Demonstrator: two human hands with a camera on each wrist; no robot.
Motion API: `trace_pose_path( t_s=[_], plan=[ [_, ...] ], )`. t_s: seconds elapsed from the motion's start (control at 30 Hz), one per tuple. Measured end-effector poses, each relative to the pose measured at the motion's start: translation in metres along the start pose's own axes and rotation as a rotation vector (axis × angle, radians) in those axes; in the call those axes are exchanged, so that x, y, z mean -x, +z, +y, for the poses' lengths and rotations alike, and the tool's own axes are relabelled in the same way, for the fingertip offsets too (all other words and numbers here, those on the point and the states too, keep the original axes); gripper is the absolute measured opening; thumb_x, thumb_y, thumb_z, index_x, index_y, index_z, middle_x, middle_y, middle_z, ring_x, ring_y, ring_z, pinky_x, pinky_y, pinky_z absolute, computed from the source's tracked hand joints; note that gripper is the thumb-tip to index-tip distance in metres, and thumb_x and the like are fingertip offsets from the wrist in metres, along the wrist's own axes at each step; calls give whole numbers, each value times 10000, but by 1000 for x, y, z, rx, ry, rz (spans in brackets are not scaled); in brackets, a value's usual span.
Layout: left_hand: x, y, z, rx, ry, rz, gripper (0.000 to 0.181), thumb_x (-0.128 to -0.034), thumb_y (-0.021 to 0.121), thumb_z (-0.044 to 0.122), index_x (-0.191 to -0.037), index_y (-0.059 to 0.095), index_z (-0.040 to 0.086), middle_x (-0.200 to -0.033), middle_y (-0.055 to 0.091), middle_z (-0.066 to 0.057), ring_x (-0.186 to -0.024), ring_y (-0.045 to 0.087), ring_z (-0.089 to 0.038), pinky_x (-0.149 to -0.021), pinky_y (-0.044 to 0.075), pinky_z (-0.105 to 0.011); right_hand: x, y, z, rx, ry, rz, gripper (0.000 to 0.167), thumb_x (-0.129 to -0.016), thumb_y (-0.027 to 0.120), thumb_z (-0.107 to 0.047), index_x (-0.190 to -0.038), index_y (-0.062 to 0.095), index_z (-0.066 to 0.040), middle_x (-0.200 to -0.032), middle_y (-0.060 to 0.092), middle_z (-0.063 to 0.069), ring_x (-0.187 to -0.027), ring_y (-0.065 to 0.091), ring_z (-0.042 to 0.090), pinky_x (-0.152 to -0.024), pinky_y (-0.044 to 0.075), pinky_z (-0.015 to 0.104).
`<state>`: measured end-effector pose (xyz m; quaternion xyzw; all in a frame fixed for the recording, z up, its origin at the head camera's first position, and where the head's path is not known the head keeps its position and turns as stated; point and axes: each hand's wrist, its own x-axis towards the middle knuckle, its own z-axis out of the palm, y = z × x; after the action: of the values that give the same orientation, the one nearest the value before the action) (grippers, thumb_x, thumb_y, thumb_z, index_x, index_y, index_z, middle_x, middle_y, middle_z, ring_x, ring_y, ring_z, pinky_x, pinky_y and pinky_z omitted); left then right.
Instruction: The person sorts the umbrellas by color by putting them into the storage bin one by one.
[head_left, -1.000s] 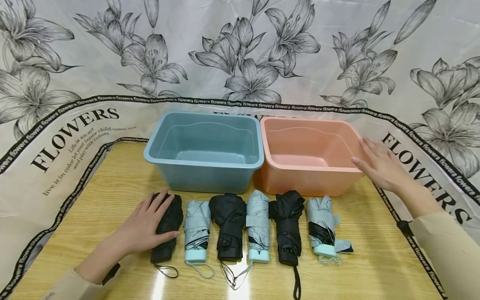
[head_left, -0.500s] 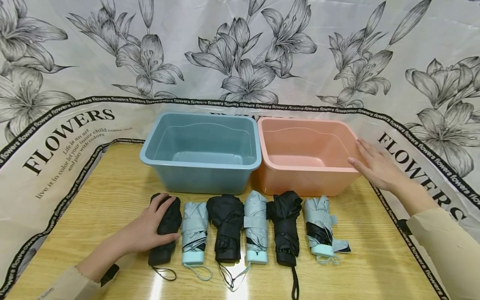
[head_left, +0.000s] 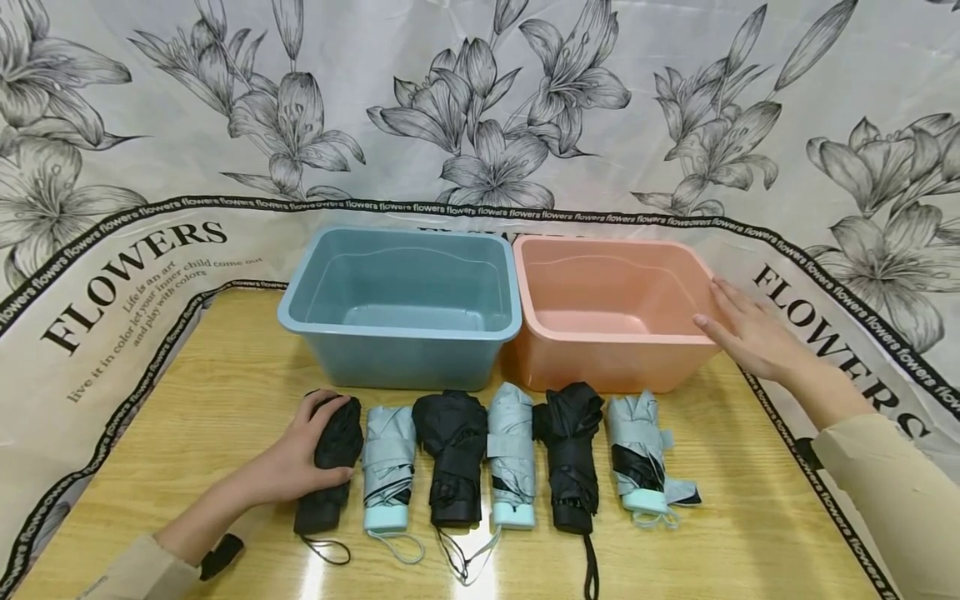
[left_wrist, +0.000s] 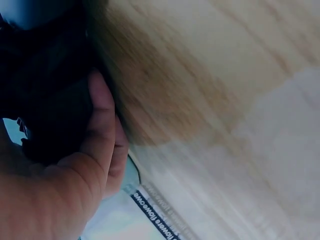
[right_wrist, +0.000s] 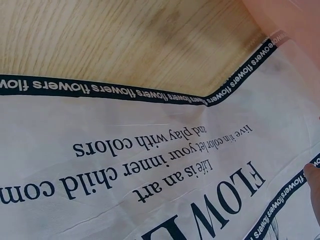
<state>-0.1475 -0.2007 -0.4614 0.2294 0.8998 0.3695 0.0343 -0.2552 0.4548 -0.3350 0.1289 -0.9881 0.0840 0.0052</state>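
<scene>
When viewed from the head, gripped leftmost black umbrella point(head_left: 341, 442) before blue bin point(head_left: 405, 362) with left hand point(head_left: 296, 458), rested straight-fingered right hand point(head_left: 757, 337) against pink bin point(head_left: 615, 367) right of blue bin. From left wrist, saw gripping fingers point(left_wrist: 101, 122); from right, one fingertip point(right_wrist: 314, 182).

The cloth point(head_left: 480, 108) reads "FLOWERS", "Life is an art" and "and play with colors"; its black band point(head_left: 480, 210) repeats "flowers".

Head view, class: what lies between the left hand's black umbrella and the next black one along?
One pale blue umbrella lies between the gripped black umbrella and the next black umbrella; the head view shows it.
</scene>
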Motion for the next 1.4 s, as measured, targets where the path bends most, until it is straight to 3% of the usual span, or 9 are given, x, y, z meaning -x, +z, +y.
trace_pose_path(
  t_s=[0.5, 0.7, 1.07, 1.4],
  plan=[
    [2, 0, 1, 52, -32, 47, 968, -810, 898, 299, -1581, 368, 52, -1582, 208, -265, -1392, 362, -519, -1014, 437, -675, 3, 4, 1, 1, -7, 5, 770, -1120, 323, -438, -1628, 47, 71, -1702, -8, 278, -1510, 93, 586, -1226, -113, 635],
    [2, -5, 10, 74, -20, 78, 974, -820, 893, 289, -1601, 346, 86, -1601, 182, -262, -1409, 334, -531, -1010, 424, -710, 3, 3, 2, -14, -7, 4, 769, -1119, 327, -432, -1629, 40, 67, -1702, -16, 277, -1517, 87, 576, -1217, -52, 682],
    [-2, -12, 35, 124, 40, 184, 991, -806, 904, 232, -1620, 342, 170, -1601, 198, -185, -1360, 402, -456, -984, 448, -682, 3, 1, 1, -10, -9, 4, 770, -1120, 322, -431, -1626, 32, 71, -1699, -23, 280, -1522, 84, 567, -1196, 26, 728],
    [-10, -22, 65, 155, 103, 219, 1022, -800, 914, 214, -1633, 323, 263, -1639, 172, -110, -1430, 339, -386, -1044, 404, -664, 1, 0, 0, -11, -9, 2, 771, -1120, 322, -435, -1629, 30, 65, -1702, -30, 273, -1508, 87, 592, -1209, -52, 696]
  ],
)
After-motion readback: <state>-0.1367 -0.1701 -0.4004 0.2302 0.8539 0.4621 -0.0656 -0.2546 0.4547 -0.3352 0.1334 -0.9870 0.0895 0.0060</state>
